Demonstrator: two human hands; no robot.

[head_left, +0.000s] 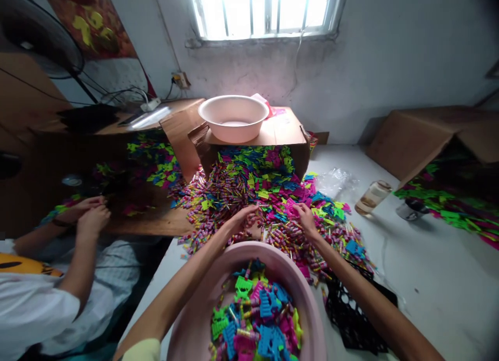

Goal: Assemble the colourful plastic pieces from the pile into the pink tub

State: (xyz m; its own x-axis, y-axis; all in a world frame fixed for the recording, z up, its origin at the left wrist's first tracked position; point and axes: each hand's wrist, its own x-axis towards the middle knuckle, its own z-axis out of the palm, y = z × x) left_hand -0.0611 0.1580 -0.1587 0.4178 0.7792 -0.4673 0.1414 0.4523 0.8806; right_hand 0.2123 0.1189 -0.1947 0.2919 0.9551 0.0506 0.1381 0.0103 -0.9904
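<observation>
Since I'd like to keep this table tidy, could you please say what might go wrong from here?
The loose pile spreads near the left edge of the table, so some might fall. The bottle sits near the pile and could be knocked by the right hand. The basin atop the carton might slip if bumped.

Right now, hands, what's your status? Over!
Left hand at small striped sticks, grip unclear. Right hand at pink plastic piece, grip unclear. Possible obstacle: pink tub, on the near side.
</observation>
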